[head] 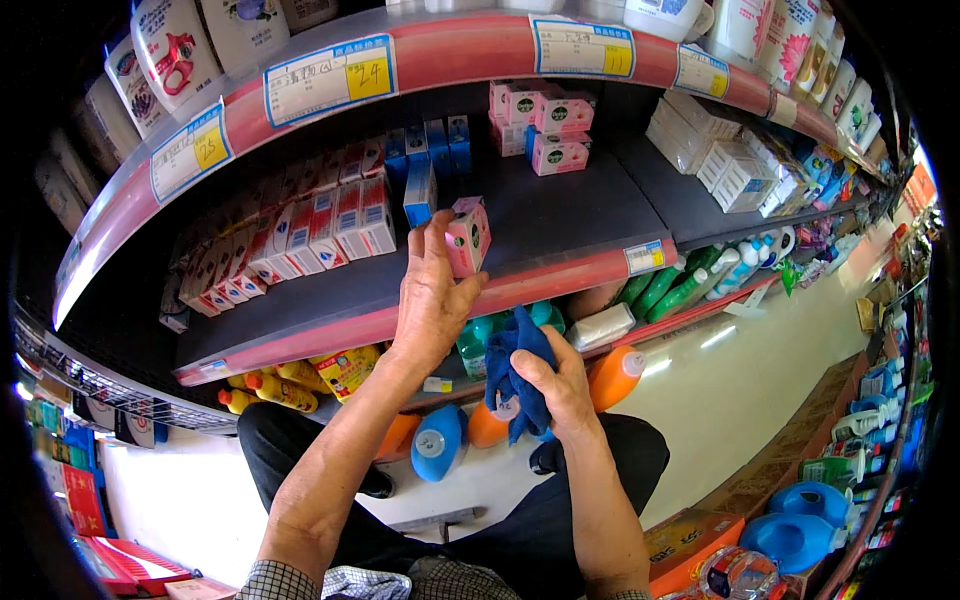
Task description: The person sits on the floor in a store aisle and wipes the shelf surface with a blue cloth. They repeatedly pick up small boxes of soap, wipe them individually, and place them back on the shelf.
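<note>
My left hand (pixel 431 307) reaches over the dark shelf (pixel 570 210). Its fingers and thumb are around a pink and white Dettol soap box (pixel 469 238) near the shelf's front edge. Just behind the fingertips stands a blue soap box (pixel 421 193). In front of the shelf, lower and to the right, my right hand (pixel 559 379) grips a crumpled dark blue cloth (pixel 519 367). Farther back on the shelf is a small stack of pink Dettol boxes (pixel 561 135). Red and white boxes (pixel 322 232) fill the left part in rows.
A shelf edge with price tags (pixel 465 52) overhangs the boxes, with white bottles (pixel 176 52) above. Below are green bottles (pixel 671 292) and yellow bottles (pixel 281 390). Blue (pixel 439 442) and orange bottles (pixel 615 375) stand on the floor by my knees. Goods line the aisle's right side.
</note>
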